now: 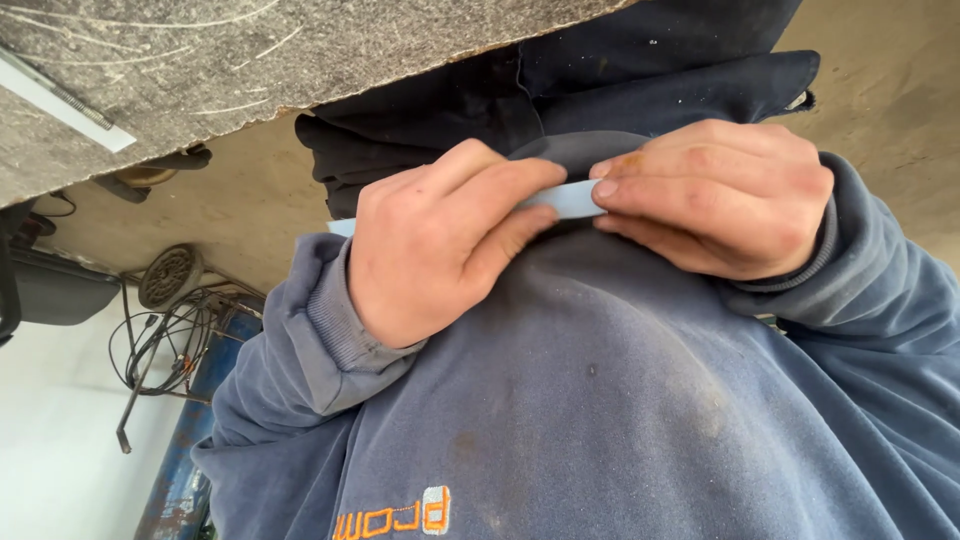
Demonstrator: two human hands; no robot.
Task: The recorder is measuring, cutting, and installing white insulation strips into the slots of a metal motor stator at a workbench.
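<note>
Both hands pinching pale blue strip (570, 198)

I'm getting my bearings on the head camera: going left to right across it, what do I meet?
Tangle of black cables → blue sleeve cuff → left hand → pale blue strip pinched between both hands → right hand → right sleeve.
</note>
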